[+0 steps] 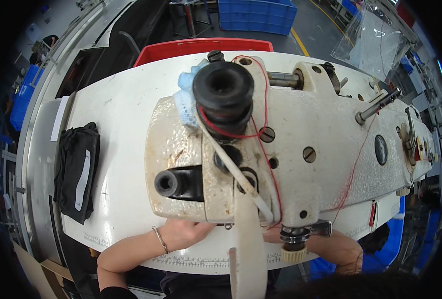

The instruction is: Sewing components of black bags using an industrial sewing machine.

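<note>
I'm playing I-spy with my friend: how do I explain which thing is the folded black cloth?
Find the big off-white sewing machine on the white tabletop. Go left past its end to the tabletop's left edge, where the folded black cloth lies. Unlike the white surface beside it, it's dark, with a long pale patch on top.

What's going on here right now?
A person is working with both hands at a sewing machine. The left hand and the right hand reach in under it from the near side; their fingers are hidden behind it, so what they hold can't be told. Red thread runs over the machine. A black cloth lies at the left on the white table, apart from both hands.
</note>
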Motion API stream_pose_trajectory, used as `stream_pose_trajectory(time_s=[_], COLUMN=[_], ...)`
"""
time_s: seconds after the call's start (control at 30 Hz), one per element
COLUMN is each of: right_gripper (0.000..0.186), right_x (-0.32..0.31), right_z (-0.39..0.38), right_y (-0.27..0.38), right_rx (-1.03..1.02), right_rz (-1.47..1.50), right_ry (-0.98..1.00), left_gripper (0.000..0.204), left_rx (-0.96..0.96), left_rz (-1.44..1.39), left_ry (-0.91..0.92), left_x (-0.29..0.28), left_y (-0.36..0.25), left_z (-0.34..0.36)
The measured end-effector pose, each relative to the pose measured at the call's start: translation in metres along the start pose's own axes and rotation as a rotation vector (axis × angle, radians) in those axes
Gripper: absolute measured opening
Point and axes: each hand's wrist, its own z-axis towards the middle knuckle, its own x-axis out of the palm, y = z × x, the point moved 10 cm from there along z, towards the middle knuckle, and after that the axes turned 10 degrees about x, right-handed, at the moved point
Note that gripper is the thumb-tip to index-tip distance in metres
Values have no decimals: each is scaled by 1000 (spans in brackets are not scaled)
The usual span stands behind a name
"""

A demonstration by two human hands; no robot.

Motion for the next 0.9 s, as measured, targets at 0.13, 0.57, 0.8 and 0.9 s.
stream_pose_trajectory(time_s=[0.13,0.57,0.8,0.9], right_gripper=[17,19,17,16], right_x=[-5,-8,13,0], right_z=[2,1,6,0], right_y=[2,6,-6,-4], right_rx=[-17,-55,32,-38], right_rz=[26,32,135,67], right_ry=[-11,-38,21,17], left_gripper=[30,34,37,36], left_rx=[-22,-24,-102,-17], left_rz=[15,-18,-54,-55], left_ry=[-2,69,208,186], left_x=[-7,-5,16,19], left_y=[-3,-2,9,3], left_z=[3,3,-19,-6])
